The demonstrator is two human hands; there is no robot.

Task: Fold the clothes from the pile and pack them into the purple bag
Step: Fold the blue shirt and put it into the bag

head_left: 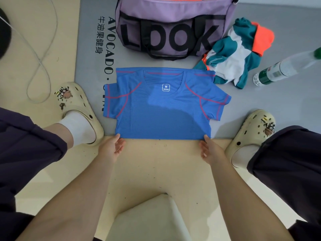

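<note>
A blue T-shirt (163,108) with red seams lies flat on the grey mat, folded in half so its lower edge is a fold, sleeves spread to both sides. My left hand (112,147) touches the fold's near left corner with relaxed fingers. At the near right corner my right hand (209,150) does the same, palm turned inward. The purple bag (173,26) marked "LOOK" stands open behind the shirt, with orange cloth showing inside. A crumpled pile of teal, white and orange clothes (236,54) lies right of the bag.
A plastic water bottle (284,68) lies on the grey mat (278,101) at the far right. My feet in cream clogs, one (81,112) left and one (250,136) right, flank the shirt. A white cable (41,58) loops on the beige floor at the left.
</note>
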